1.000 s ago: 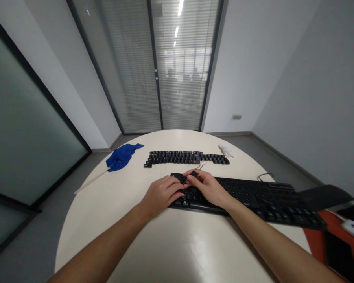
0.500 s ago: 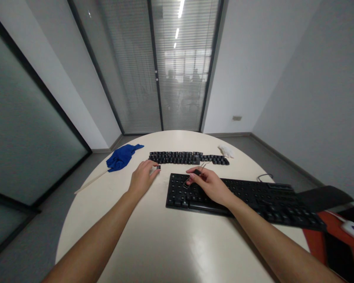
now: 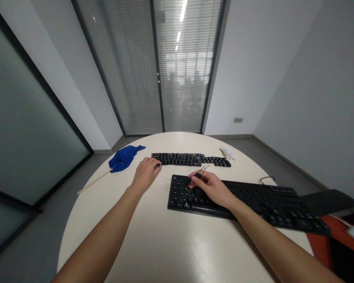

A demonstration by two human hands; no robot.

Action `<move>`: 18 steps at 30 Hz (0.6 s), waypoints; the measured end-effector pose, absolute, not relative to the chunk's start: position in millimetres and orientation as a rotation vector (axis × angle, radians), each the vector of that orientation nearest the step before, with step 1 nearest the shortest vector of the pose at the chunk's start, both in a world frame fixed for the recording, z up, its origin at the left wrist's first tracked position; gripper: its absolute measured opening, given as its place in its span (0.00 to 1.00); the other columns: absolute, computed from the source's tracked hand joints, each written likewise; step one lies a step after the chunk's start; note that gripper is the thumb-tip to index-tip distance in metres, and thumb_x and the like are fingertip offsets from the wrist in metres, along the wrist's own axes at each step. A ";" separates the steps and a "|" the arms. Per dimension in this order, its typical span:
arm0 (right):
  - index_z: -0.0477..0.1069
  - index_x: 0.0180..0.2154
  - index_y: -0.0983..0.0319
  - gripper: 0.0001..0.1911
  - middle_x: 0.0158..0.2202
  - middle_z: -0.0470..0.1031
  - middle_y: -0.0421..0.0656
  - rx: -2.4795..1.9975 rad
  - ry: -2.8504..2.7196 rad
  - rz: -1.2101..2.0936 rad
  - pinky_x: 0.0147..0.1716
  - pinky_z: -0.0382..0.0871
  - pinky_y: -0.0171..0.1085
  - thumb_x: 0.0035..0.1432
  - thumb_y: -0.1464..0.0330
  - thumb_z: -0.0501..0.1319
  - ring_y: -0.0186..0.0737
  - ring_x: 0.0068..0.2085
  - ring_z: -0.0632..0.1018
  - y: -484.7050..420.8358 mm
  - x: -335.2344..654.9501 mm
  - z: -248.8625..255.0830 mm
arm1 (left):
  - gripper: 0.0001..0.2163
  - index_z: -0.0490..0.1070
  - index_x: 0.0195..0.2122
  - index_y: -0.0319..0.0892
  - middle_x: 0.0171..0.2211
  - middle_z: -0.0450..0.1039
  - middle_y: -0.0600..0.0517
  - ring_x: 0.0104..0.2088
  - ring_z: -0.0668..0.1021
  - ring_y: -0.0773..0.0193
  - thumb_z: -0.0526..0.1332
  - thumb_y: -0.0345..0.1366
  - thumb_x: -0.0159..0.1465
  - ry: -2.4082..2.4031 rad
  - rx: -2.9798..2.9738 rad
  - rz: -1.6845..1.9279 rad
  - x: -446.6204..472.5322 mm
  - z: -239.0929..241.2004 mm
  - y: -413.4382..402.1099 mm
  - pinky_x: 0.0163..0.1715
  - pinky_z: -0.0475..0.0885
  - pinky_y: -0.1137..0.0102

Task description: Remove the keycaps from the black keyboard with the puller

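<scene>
At the near-left end of the rows of loose black keycaps, my left hand pinches a single keycap between thumb and fingers. My right hand is over the left part of a black keyboard, closed around a keycap puller. The puller has a dark handle, and its thin wire prongs stick out beyond the fingers, away from me. Many positions on the keyboard's left side look bare of caps, though the detail is small. My right hand and forearm cover part of the keyboard.
A blue cloth with a pale stick lies at the table's left edge. Crumpled white material sits at the back right. The keyboard's right end overhangs the round table near a red seat and a dark chair part.
My left hand has moved away from me with the keycap, up to the keycap rows. My right hand stays over the keyboard with the puller. The view has shifted slightly.
</scene>
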State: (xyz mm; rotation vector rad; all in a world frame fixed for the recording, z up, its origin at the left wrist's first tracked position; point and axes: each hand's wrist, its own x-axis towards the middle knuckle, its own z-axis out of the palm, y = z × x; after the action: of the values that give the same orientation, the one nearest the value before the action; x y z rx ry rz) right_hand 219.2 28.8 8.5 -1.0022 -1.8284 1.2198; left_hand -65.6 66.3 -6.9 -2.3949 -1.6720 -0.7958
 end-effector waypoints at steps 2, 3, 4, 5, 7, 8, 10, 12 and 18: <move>0.71 0.44 0.63 0.19 0.33 0.80 0.44 -0.992 -1.832 1.234 0.45 0.70 0.42 0.64 0.54 0.58 0.42 0.38 0.80 28.5 218.6 7.5 | 0.08 0.76 0.43 0.44 0.44 0.78 0.47 0.48 0.72 0.52 0.61 0.33 0.64 -1.667 -2.375 -0.797 -70.8 -11.4 67.1 0.48 0.68 0.58; 0.71 0.44 0.63 0.19 0.33 0.80 0.44 -0.990 -1.835 1.241 0.45 0.70 0.42 0.64 0.54 0.58 0.42 0.38 0.80 28.2 218.3 7.2 | 0.07 0.76 0.42 0.44 0.43 0.78 0.47 0.48 0.72 0.51 0.61 0.33 0.63 -1.669 -2.363 -0.803 -73.4 -13.1 67.0 0.48 0.68 0.57; 0.71 0.45 0.63 0.19 0.33 0.80 0.44 -0.990 -1.838 1.246 0.45 0.70 0.42 0.64 0.54 0.58 0.42 0.38 0.80 27.8 218.0 7.0 | 0.07 0.76 0.42 0.44 0.43 0.78 0.47 0.47 0.72 0.51 0.62 0.33 0.63 -1.674 -2.353 -0.814 -75.8 -14.5 66.7 0.47 0.69 0.57; 0.71 0.45 0.63 0.19 0.33 0.80 0.44 -0.992 -1.842 1.250 0.45 0.70 0.42 0.64 0.54 0.58 0.42 0.38 0.80 27.4 217.7 7.0 | 0.07 0.76 0.42 0.44 0.42 0.78 0.47 0.47 0.72 0.51 0.62 0.33 0.63 -1.678 -2.346 -0.827 -77.9 -15.8 66.5 0.46 0.69 0.57; 0.71 0.45 0.63 0.19 0.33 0.80 0.44 -1.002 -1.850 1.246 0.44 0.70 0.42 0.64 0.54 0.58 0.43 0.38 0.80 26.6 217.2 7.3 | 0.07 0.76 0.41 0.44 0.42 0.78 0.47 0.47 0.73 0.51 0.63 0.32 0.62 -1.684 -2.347 -0.850 -81.1 -18.0 66.7 0.46 0.69 0.57; 0.72 0.45 0.62 0.19 0.33 0.80 0.44 -1.008 -1.855 1.241 0.44 0.70 0.42 0.64 0.54 0.57 0.43 0.38 0.80 26.3 217.0 7.6 | 0.07 0.76 0.41 0.45 0.42 0.78 0.47 0.47 0.73 0.51 0.63 0.32 0.61 -1.685 -2.351 -0.861 -82.2 -19.1 67.2 0.46 0.69 0.56; 0.72 0.44 0.62 0.19 0.33 0.80 0.44 -1.016 -1.861 1.232 0.44 0.70 0.43 0.64 0.54 0.58 0.43 0.38 0.80 25.6 216.7 8.3 | 0.07 0.77 0.40 0.45 0.42 0.78 0.47 0.46 0.73 0.51 0.63 0.32 0.61 -1.688 -2.356 -0.880 -83.4 -21.0 68.7 0.47 0.69 0.56; 0.72 0.44 0.63 0.19 0.33 0.80 0.44 -1.022 -1.856 1.235 0.44 0.70 0.43 0.64 0.53 0.58 0.43 0.38 0.80 25.0 216.3 9.2 | 0.06 0.77 0.39 0.45 0.41 0.78 0.48 0.46 0.73 0.52 0.62 0.31 0.62 -1.694 -2.363 -0.882 -83.8 -22.2 70.4 0.47 0.69 0.56; 0.72 0.44 0.63 0.21 0.32 0.80 0.44 -1.015 -1.848 1.229 0.44 0.70 0.42 0.63 0.52 0.58 0.43 0.37 0.80 25.2 216.2 10.1 | 0.07 0.77 0.40 0.45 0.40 0.79 0.48 0.46 0.74 0.51 0.63 0.31 0.60 -1.722 -2.349 -0.899 -84.4 -23.9 72.4 0.46 0.70 0.57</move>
State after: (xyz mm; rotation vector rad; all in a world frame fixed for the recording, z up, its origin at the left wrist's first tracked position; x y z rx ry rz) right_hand 216.2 25.2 10.1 -1.0154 -1.8479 1.2290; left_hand -84.4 72.4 -23.9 -2.3489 -1.7221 -0.8987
